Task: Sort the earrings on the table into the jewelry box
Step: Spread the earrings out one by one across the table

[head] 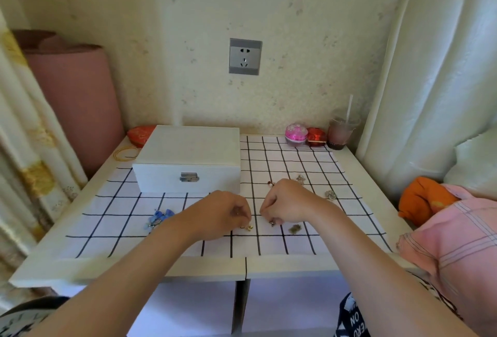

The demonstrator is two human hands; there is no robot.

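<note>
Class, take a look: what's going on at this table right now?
A person is picking earrings off the checked cloth. The left hand pinches a small gold earring, the right hand a dark earring. The white jewelry box sits closed behind them, and blue earrings lie loose nearby.

Home bedroom, padded headboard [430, 68], curtain [24, 127], wall socket [245, 56]

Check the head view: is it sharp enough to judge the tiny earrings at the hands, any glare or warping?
Head view: even soft daylight, no glare on the table; the wide lens bends the curtain at the left edge; the earrings under the left hand and right hand are blurred specks, so the grip cannot be judged; the blue earrings and box latch read better.
</note>
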